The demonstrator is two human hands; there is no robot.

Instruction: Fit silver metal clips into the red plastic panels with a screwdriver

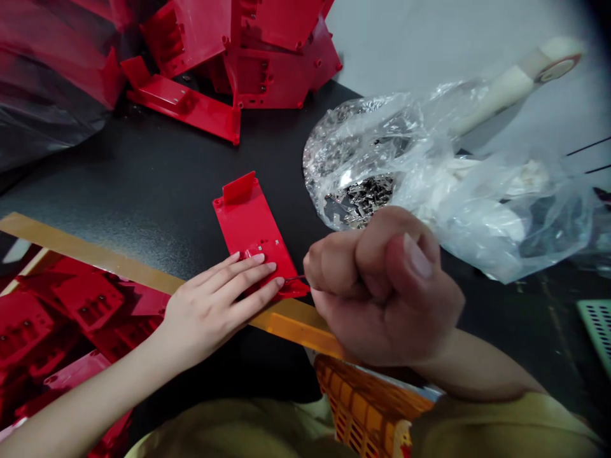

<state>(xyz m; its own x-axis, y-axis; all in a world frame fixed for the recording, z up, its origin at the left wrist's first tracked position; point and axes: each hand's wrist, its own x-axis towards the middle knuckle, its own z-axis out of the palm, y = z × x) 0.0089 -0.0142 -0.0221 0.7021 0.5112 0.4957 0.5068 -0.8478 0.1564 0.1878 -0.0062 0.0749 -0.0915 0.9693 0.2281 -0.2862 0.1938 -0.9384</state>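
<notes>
A red plastic panel [252,219] with an upright tab at its far end lies on the black table near its front edge. My left hand [214,302] rests flat on the near half of this panel, fingers stretched out and hiding part of it. To the right, my right hand [382,289] is closed in a fist close to the camera. A thin dark rod [296,278] sticks out of the fist toward the panel's near end, by my left fingertips. Its handle is hidden inside the fist. Small metal pieces [277,242] show on the panel.
Red panels [272,70] are piled at the back, beside a dark plastic bag [48,95]. A clear bag of small metal clips [367,197] lies right of centre. More red parts [86,299] fill the lower left. An orange basket [367,407] stands below the table edge.
</notes>
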